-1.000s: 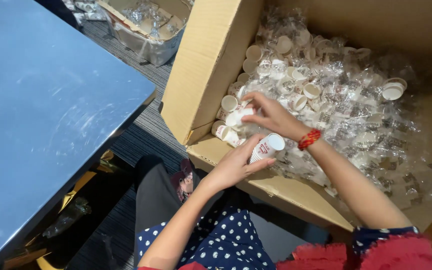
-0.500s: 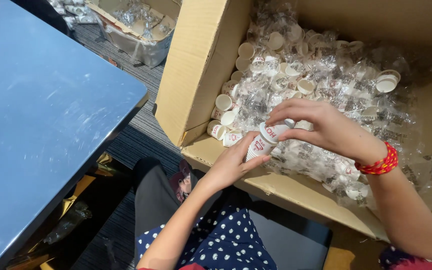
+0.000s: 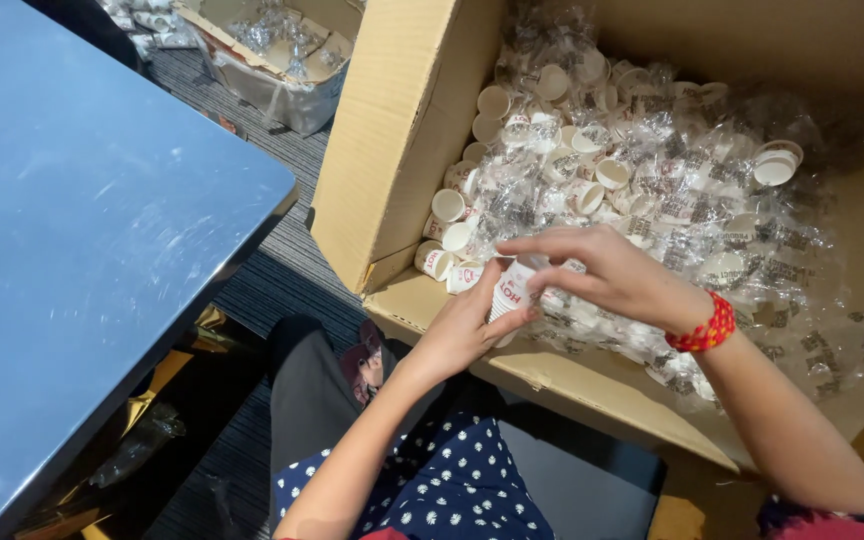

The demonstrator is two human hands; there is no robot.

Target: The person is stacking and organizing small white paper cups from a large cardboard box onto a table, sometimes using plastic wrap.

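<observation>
**Both hands on a cup stack at the box edge**

Your left hand (image 3: 462, 335) grips a short stack of white paper cups (image 3: 514, 288) from below, its fingers (image 3: 512, 322) curled round the stack's lower end. Your right hand (image 3: 607, 275) comes in from the other side, its fingers (image 3: 537, 245) pinching the top of the same stack. You wear a red bracelet (image 3: 707, 325) on the right wrist.

The stack sits just above the near wall of a big cardboard box (image 3: 402, 150), over the box's near-left corner. Inside lie many more cups, loose (image 3: 449, 205) along the left wall and bagged in clear plastic (image 3: 712, 200) across the rest.

To your left stands a blue counter (image 3: 82, 220). Beyond it, on the striped carpet (image 3: 272, 150), a smaller box (image 3: 282, 70) holds more plastic wrap.
</observation>
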